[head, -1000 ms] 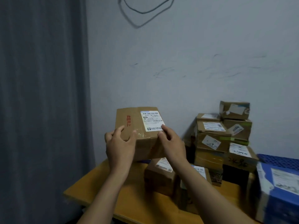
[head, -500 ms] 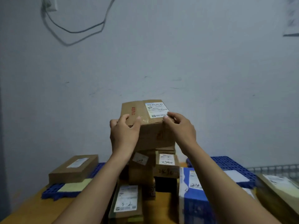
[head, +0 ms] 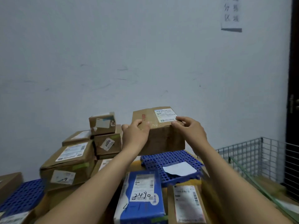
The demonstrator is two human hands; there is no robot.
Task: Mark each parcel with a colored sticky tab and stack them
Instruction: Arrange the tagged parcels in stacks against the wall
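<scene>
Pile of boxes point(head: 76, 160) on the left. Next to it the left hand point(head: 135, 137) holds the brown box point(head: 163, 139) at its near left top corner, fingers curled over the edge. The box is up in front of the wall point(head: 113, 54), right over the back of the blue mat point(head: 171, 160); can't tell if it touches. It looks like stiff cardboard, prob. light, since two hands hold it by the top edge only. Dry, not slippy. Best spot to hold: both top corners, w/ fingers off the white label point(head: 165, 116). The right hand point(head: 190, 130) grips the near right top corner, fingers bent over the edge by the label. Both arms reach far out, wrists up.
</scene>
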